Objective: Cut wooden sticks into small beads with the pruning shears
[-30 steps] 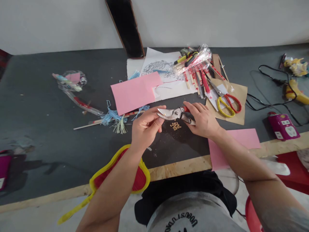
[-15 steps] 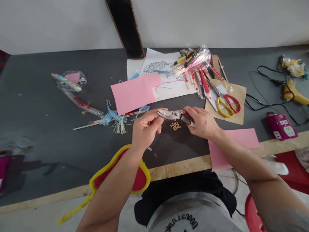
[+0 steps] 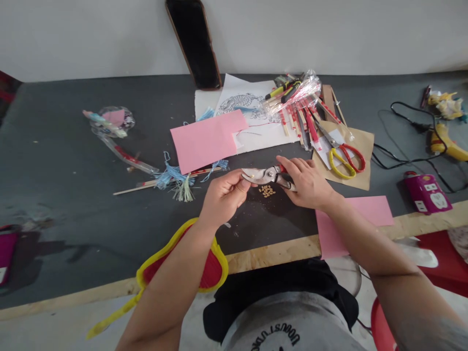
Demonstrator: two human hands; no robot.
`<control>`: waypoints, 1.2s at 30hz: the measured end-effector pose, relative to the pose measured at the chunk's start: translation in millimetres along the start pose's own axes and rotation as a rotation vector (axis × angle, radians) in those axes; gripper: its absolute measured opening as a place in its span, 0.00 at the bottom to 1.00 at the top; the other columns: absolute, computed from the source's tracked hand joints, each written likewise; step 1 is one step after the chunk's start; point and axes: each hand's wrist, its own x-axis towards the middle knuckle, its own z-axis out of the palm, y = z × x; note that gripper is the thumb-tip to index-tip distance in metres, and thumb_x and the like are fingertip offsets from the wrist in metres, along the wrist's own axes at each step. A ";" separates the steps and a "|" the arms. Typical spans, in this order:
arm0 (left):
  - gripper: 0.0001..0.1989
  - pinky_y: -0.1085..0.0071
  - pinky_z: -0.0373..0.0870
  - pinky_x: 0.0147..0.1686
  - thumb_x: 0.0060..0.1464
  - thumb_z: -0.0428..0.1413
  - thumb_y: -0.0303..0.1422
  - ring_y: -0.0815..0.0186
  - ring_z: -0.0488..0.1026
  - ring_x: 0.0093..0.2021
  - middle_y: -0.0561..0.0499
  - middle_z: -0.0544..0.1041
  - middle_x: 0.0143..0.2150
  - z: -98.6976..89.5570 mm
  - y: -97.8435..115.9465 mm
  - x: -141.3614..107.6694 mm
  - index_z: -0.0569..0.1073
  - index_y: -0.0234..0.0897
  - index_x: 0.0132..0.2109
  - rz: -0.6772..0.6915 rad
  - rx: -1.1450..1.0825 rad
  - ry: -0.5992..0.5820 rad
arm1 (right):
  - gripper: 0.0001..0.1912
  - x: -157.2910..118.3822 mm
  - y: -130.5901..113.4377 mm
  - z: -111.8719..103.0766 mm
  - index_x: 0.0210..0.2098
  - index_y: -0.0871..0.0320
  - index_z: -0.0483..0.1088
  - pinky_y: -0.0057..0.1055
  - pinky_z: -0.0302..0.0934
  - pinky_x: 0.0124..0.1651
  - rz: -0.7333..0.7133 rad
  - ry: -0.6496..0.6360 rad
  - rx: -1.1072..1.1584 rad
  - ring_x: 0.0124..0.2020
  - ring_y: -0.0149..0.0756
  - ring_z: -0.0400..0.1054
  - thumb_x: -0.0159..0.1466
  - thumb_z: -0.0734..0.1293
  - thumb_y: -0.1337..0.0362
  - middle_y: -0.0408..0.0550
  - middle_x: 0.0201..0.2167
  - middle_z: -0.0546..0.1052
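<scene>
My right hand (image 3: 310, 184) is wrapped round the handles of a pair of pruning shears (image 3: 258, 174), whose curved metal blades point left. At the blade tips, the fingers of my left hand (image 3: 224, 195) are pinched together. A tiny pale bit shows between the blades; what my left fingers hold is mostly hidden. Beneath the shears, several short tan wooden-looking pieces (image 3: 267, 191) lie in a small pile on the dark tabletop (image 3: 270, 219). Under my left forearm lies a red shape edged in fuzzy yellow (image 3: 219, 263), overhanging the table's front edge.
Pink paper (image 3: 204, 141), blue tassels (image 3: 170, 174) and a printed drawing (image 3: 241, 103) lie beyond my hands. Scissors (image 3: 341, 155) rest on brown paper near bagged sticks (image 3: 292, 97). A phone (image 3: 193, 44) leans on the wall. To the right are a purple power block (image 3: 427, 192) and a yellow glue gun (image 3: 449, 142).
Both hands and the shears stay nearly in place, with a slight shift of the view. The fingers of my right hand have moved a little on the handles.
</scene>
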 end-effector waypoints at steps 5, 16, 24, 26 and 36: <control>0.15 0.72 0.56 0.17 0.62 0.59 0.44 0.74 0.58 0.17 0.51 0.73 0.25 -3.2 -5.1 1.6 0.81 0.38 0.38 -0.018 -0.062 -0.027 | 0.36 1.0 2.5 0.2 0.68 0.64 0.54 0.48 0.59 0.51 -0.019 0.012 0.033 0.52 0.55 0.69 0.63 0.63 0.61 0.63 0.52 0.75; 0.10 0.77 0.64 0.20 0.58 0.63 0.40 0.73 0.70 0.20 0.57 0.74 0.21 4.7 -7.9 2.0 0.78 0.39 0.43 0.024 0.110 0.247 | 0.06 3.5 3.0 10.5 0.38 0.54 0.66 0.42 0.67 0.46 -0.028 0.259 0.211 0.44 0.47 0.73 0.66 0.66 0.59 0.56 0.43 0.78; 0.09 0.77 0.65 0.17 0.55 0.66 0.38 0.72 0.72 0.20 0.51 0.81 0.28 10.9 -7.5 4.0 0.78 0.37 0.34 0.100 0.024 0.305 | 0.08 -0.5 2.3 7.2 0.41 0.56 0.73 0.46 0.65 0.49 -0.114 0.169 0.027 0.50 0.49 0.70 0.63 0.65 0.69 0.56 0.61 0.72; 0.08 0.77 0.65 0.17 0.56 0.65 0.38 0.72 0.70 0.18 0.54 0.76 0.21 9.7 -9.3 3.0 0.78 0.38 0.34 0.106 0.032 0.307 | 0.11 -1.5 -0.2 4.9 0.43 0.56 0.73 0.47 0.64 0.49 -0.115 0.137 -0.041 0.52 0.52 0.69 0.61 0.65 0.71 0.57 0.65 0.69; 0.13 0.76 0.63 0.14 0.56 0.65 0.43 0.73 0.72 0.18 0.49 0.83 0.33 13.5 -6.5 2.6 0.79 0.36 0.35 0.162 -0.027 0.282 | 0.17 -1.4 -1.5 3.7 0.51 0.59 0.71 0.49 0.61 0.53 -0.155 0.117 -0.110 0.60 0.55 0.63 0.62 0.64 0.70 0.60 0.70 0.61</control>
